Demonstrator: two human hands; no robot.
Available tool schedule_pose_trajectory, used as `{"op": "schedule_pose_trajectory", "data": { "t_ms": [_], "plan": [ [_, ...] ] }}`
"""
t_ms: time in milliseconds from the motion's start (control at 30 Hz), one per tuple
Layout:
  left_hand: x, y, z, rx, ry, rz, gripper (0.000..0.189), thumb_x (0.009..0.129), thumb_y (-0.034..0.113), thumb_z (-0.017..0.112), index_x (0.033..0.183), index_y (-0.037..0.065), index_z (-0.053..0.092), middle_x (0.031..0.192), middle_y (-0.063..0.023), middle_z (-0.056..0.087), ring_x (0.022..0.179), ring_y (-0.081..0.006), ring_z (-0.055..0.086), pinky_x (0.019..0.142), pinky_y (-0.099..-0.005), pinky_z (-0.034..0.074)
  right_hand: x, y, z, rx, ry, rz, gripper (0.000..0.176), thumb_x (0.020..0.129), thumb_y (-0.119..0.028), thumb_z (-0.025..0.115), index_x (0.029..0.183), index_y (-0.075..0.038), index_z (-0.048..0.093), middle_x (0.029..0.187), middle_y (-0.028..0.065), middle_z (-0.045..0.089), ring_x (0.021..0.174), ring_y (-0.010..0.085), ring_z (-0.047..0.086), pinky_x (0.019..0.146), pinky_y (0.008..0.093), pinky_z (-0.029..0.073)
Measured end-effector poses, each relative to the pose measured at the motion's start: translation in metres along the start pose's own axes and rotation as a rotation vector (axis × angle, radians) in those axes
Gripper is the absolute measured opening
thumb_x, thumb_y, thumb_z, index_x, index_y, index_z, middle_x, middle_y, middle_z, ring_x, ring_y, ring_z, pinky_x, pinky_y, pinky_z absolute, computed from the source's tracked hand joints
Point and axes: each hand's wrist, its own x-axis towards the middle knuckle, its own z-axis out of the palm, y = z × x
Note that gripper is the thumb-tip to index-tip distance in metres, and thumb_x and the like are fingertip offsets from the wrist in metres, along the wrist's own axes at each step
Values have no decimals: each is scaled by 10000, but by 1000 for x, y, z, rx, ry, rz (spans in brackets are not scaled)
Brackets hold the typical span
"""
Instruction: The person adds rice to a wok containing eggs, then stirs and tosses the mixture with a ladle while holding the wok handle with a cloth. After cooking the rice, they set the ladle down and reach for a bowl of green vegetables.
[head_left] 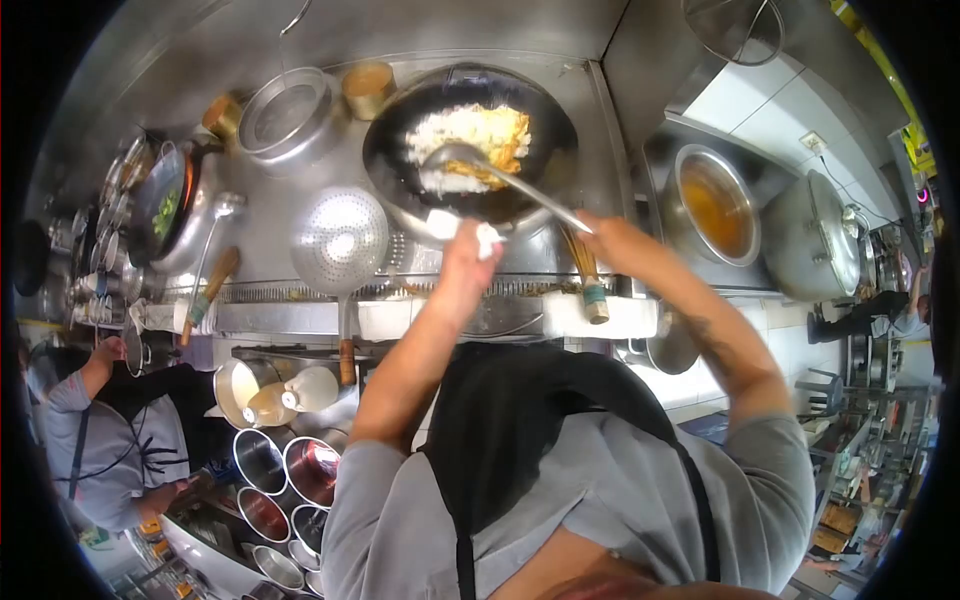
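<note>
A dark wok (390, 165) holds white rice (440, 130) mixed with yellow egg (515, 150). My right hand (612, 243) is wrapped round the handle end of a metal ladle (535, 195), whose bowl rests in the rice. At the wok's near rim, my left hand (468, 262) is closed on a white cloth (487, 238). Part of the cloth lies against the rim, and the hand hides the exact grip. Just below my right hand, a bamboo brush (588, 280) with a wrapped handle lies across the stove's front edge.
Left of the wok are a perforated skimmer (340, 235), a strainer over a pot (285, 115) and a brass-coloured container (368, 90). On the right stand a bowl of amber liquid (715, 210) and a lidded pot (815, 235). Another person (130, 440) works at the left, near several metal containers (262, 460).
</note>
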Motion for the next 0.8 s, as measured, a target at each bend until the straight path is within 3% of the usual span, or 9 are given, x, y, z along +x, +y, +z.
{"op": "schedule_pose_trajectory", "data": {
  "t_ms": [67, 133, 233, 300, 367, 533, 667, 767, 800],
  "plan": [
    [-39, -4, 9, -24, 68, -59, 67, 865, 117, 568, 927, 95, 555, 825, -45, 594, 662, -166, 530, 567, -301, 447, -29, -25, -45, -35, -88, -34, 363, 949, -248, 485, 1235, -25, 489, 733, 235, 625, 691, 406, 625, 627, 472, 493],
    [-13, -14, -13, 404, -268, 504, 81, 875, 115, 554, 955, 107, 564, 821, -43, 603, 655, -162, 536, 543, -299, 449, -23, -54, -76, -28, -262, 174, 370, 950, -253, 482, 1241, -25, 487, 787, 244, 631, 751, 392, 634, 684, 471, 495],
    [-3, -11, -13, 398, -296, 477, 103, 919, 169, 506, 992, 120, 561, 794, -48, 603, 659, -181, 548, 528, -304, 457, -23, -61, -97, -30, -304, 135, 393, 955, -271, 481, 1270, -37, 493, 896, 252, 641, 825, 366, 645, 761, 459, 500],
    [-53, -16, -2, 50, -4, -82, 120, 934, 201, 492, 989, 114, 554, 794, -51, 596, 659, -194, 541, 542, -297, 457, -44, -30, -88, -38, -205, -96, 395, 956, -276, 483, 1277, -46, 501, 921, 246, 645, 819, 356, 651, 768, 445, 505],
    [-31, -14, -13, 160, -37, 48, 98, 936, 192, 487, 969, 118, 541, 827, -49, 571, 714, -180, 530, 548, -287, 451, -30, -50, -102, -14, -379, 206, 347, 954, -261, 486, 1231, -57, 539, 941, 217, 651, 840, 358, 647, 755, 435, 510],
    [-14, -52, -54, 110, -12, -12, 154, 913, 222, 520, 1001, 96, 529, 853, -62, 577, 688, -176, 543, 502, -289, 447, 5, -24, -50, -269, -48, 87, 390, 938, -215, 502, 1289, -45, 487, 784, 230, 632, 732, 394, 633, 683, 487, 494],
    [-71, -62, -48, 135, -12, 1, 256, 942, 258, 504, 1156, 118, 510, 911, -22, 573, 761, -140, 555, 557, -281, 470, -23, -52, -81, -246, -10, -1, 277, 942, -190, 478, 1145, -8, 523, 785, 226, 619, 754, 401, 626, 689, 498, 485],
    [-26, -13, -23, 158, -366, 296, 140, 924, 206, 522, 1026, 110, 536, 925, -54, 569, 787, -174, 549, 639, -275, 472, -37, -77, -108, -85, -215, 110, 411, 943, -219, 516, 1297, -14, 478, 778, 218, 630, 721, 348, 637, 668, 445, 488],
    [-27, -9, -14, 81, -163, 100, 127, 921, 205, 524, 1001, 106, 530, 915, -56, 568, 774, -178, 545, 598, -282, 467, -46, -63, -109, -78, -192, -19, 399, 946, -228, 509, 1289, -27, 485, 788, 213, 636, 727, 345, 641, 666, 450, 494]
  ]
}}
